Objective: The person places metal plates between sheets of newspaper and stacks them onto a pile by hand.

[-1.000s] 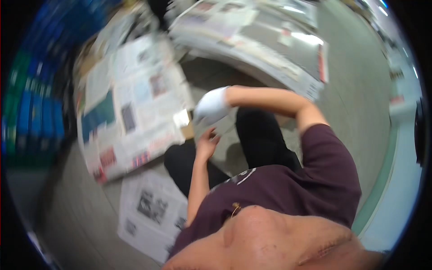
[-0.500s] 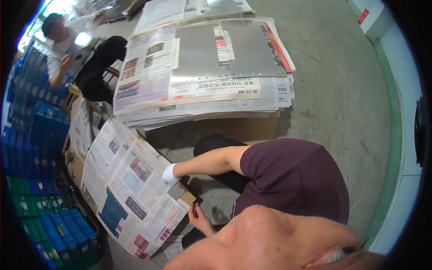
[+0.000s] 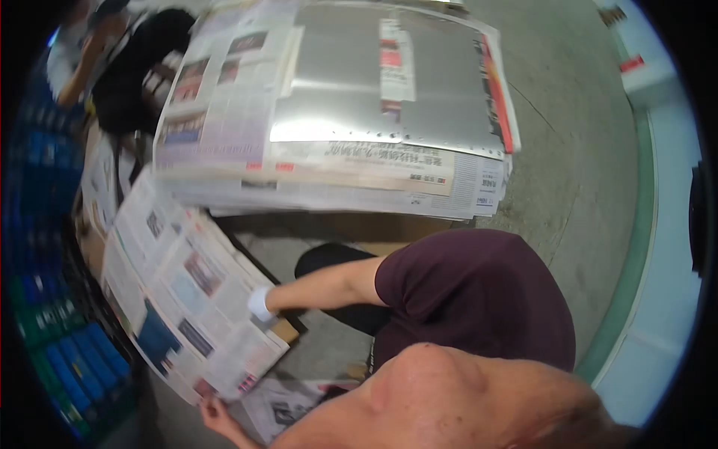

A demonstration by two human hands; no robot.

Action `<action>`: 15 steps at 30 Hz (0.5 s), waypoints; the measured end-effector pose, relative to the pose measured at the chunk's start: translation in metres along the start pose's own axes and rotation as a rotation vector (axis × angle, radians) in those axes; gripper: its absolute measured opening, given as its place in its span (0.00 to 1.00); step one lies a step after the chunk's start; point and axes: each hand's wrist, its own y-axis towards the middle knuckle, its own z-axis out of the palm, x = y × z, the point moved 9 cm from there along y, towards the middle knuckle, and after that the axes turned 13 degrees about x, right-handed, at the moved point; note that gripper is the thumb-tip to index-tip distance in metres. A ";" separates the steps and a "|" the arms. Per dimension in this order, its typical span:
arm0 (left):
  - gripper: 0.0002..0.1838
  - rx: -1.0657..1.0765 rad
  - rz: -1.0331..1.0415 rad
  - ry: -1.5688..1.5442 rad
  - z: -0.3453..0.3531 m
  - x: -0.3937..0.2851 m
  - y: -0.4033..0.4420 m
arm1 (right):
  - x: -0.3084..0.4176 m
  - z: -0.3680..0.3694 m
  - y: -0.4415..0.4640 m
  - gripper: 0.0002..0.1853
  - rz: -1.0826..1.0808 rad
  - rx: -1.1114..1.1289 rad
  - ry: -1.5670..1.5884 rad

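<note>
A newspaper sheet (image 3: pixel 187 299) covered in print and pictures lies on top of a low stack to the left. At its lower corner is my left hand (image 3: pixel 215 415), thumb and fingers closed on the paper edge. White material, like a glove or wrap, covers my right hand (image 3: pixel 260 304), which rests at the right edge of the sheet. Its fingers cannot be made out. Right beside it, on the paper's edge, sits a tan block (image 3: pixel 285 331). More printed paper (image 3: pixel 280 408) lies below the sheet's lower edge.
A tall newspaper stack (image 3: pixel 329 196) carries grey metal plates (image 3: pixel 336 75) on top. Blue crates (image 3: pixel 90 359) and green crates (image 3: pixel 71 382) stand along the left. Another person (image 3: pixel 142 67) sits at the upper left. Concrete floor (image 3: pixel 568 150) stretches right to a wall.
My left hand has gone from beside the tan block to the lower corner of the newspaper sheet. My right hand stays by the block. The whole view has shifted slightly.
</note>
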 end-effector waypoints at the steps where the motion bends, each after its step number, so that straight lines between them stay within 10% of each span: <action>1: 0.10 -0.039 -0.150 0.093 -0.015 0.019 -0.001 | 0.001 -0.001 0.000 0.14 0.013 0.067 -0.061; 4: 0.11 -0.121 -0.370 0.291 -0.027 -0.015 0.006 | 0.007 -0.012 -0.001 0.16 -0.051 0.129 -0.095; 8: 0.20 -0.079 -0.170 0.677 -0.028 0.058 0.031 | -0.042 -0.026 0.024 0.15 -0.016 -0.045 0.009; 15: 0.31 -0.129 -0.490 0.385 -0.015 0.257 0.078 | -0.006 -0.037 0.005 0.23 -0.069 -0.137 -0.234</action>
